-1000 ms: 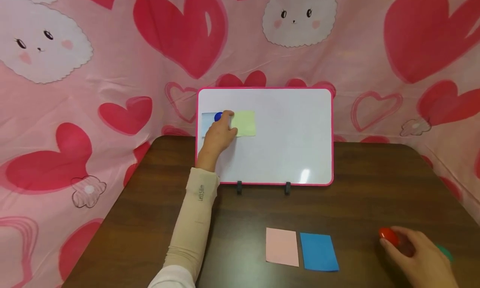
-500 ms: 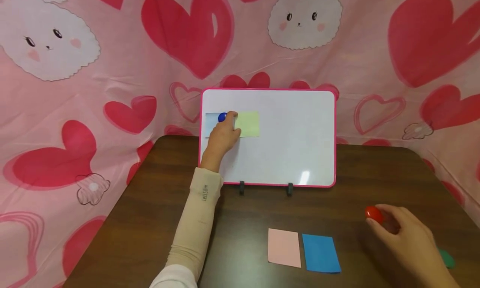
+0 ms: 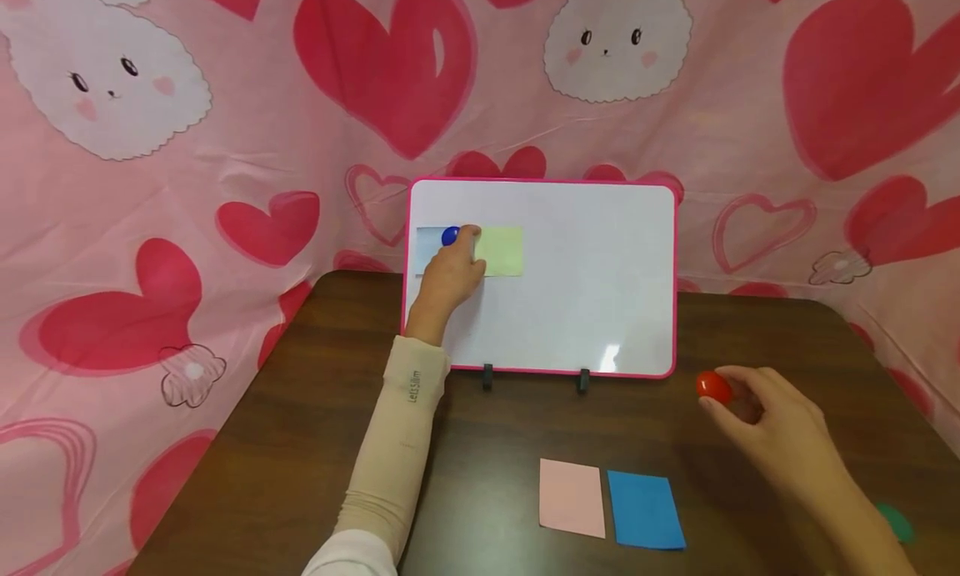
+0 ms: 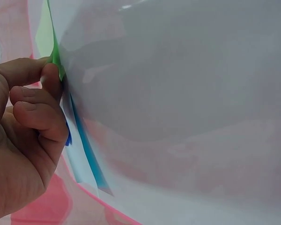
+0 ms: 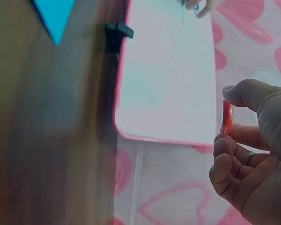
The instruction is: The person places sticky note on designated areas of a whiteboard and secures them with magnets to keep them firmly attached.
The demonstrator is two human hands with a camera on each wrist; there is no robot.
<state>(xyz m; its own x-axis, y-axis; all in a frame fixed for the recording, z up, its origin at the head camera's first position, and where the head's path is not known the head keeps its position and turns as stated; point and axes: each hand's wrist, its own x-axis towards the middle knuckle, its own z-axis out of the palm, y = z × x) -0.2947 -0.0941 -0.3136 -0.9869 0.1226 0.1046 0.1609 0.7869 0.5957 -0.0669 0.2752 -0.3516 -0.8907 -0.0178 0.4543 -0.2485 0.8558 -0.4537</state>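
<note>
My left hand is at the left part of the whiteboard. Its thumb and index finger pinch the left edge of a light green sticky note against the board, as the left wrist view shows. Beside it a light blue sticky note hangs under a round blue magnet, partly hidden by the hand. My right hand holds a round red magnet between thumb and fingers, above the table to the right of the board. The right wrist view shows this red magnet edge-on.
A pink sticky note and a blue sticky note lie side by side on the dark wooden table. Near the right forearm is a green round piece. Black feet support the board; a patterned pink curtain hangs behind.
My right hand has lifted the red magnet and carried it forward and left toward the board. The left hand stays at the green note; the head view has shifted slightly.
</note>
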